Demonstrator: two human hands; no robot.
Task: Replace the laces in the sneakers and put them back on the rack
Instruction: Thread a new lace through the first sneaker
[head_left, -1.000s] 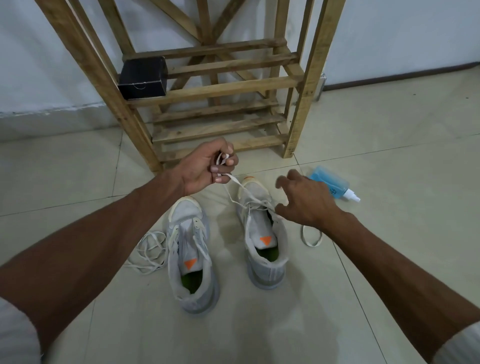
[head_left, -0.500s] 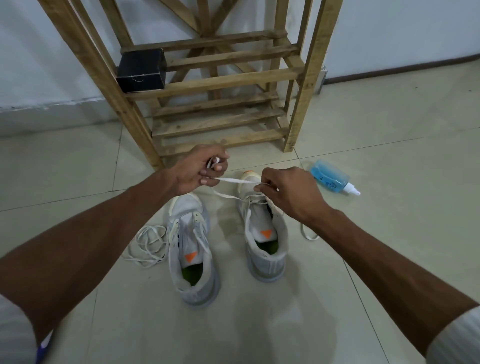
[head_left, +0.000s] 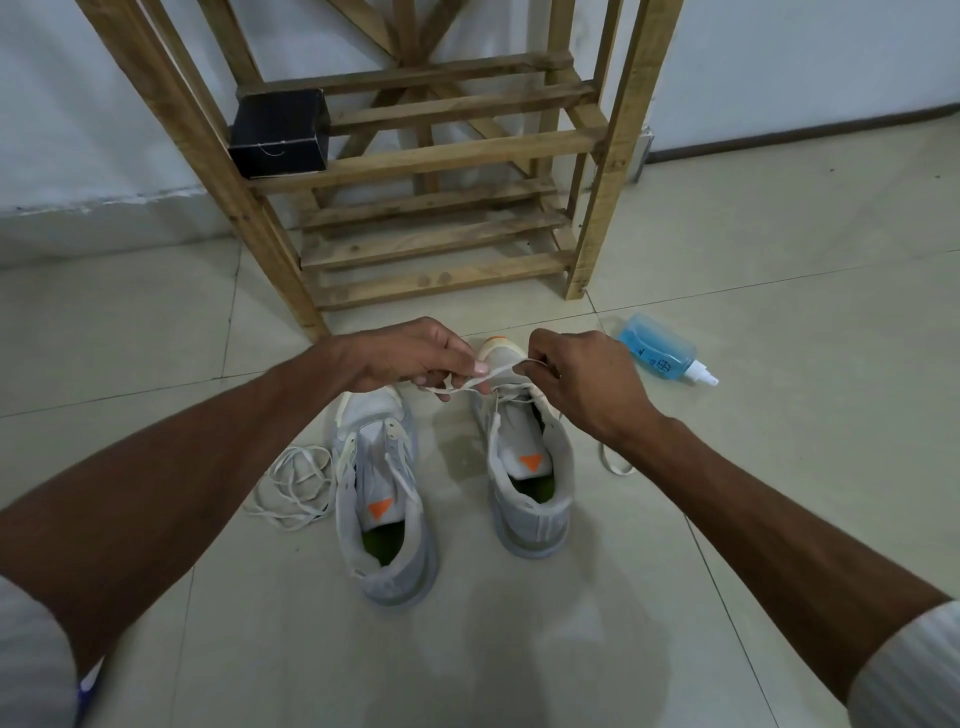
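Two grey-white sneakers stand on the tiled floor, toes toward the wooden rack. The left sneaker has a lace in its eyelets. Above the toe of the right sneaker, my left hand and my right hand each pinch the white lace, which is stretched between them and runs down into that shoe's eyelets. A loose end of lace lies on the floor right of the shoe, partly hidden by my right wrist.
A loose pile of white lace lies left of the left sneaker. A blue spray bottle lies on its side to the right. A black box sits on the rack's shelf. A white wall stands behind.
My right hand rose from the shoe's tongue and took hold of the lace. My left hand came lower and nearer, so both hands now hold the lace close together.
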